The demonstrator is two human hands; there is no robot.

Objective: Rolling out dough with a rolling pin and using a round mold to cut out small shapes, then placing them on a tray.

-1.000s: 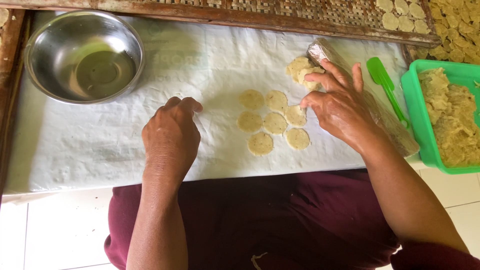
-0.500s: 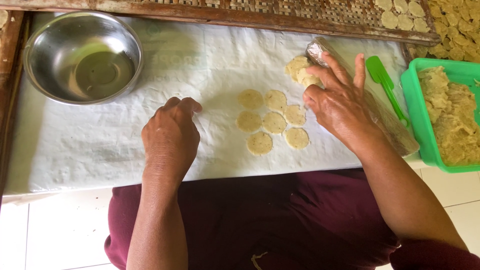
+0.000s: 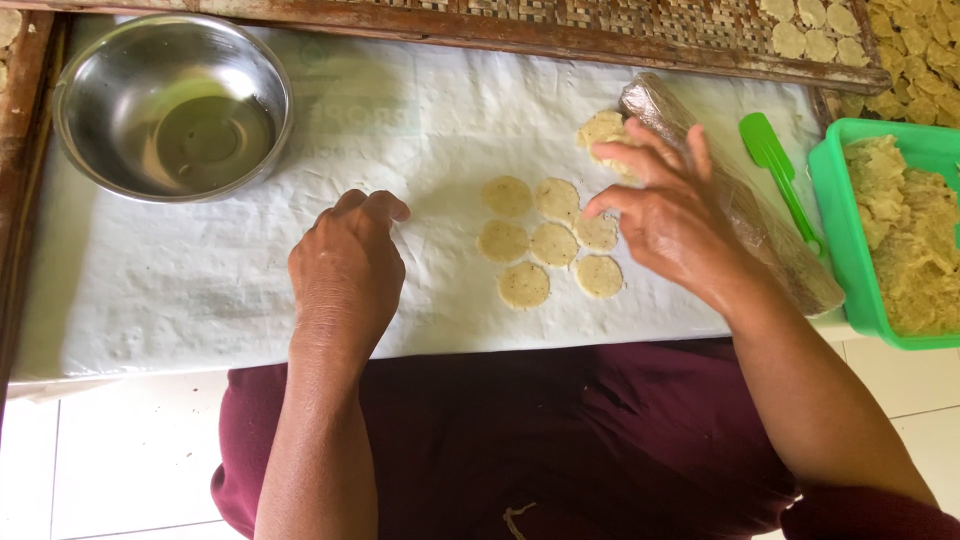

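We see six flat dough discs (image 3: 552, 243) at nine o'clock of our right hand's (image 3: 680, 225) wide, empty grip; left hand (image 3: 345, 275) curled, empty

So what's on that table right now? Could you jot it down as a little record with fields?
Surface: white sheet over the table
Left hand: resting on the sheet, fingers curled, holding nothing
Right hand: fingers spread, fingertips at the flat dough rounds
Beside right hand: plastic-wrapped roller, green spatula
Far left: steel bowl with clear liquid
Right edge: green tub of dough
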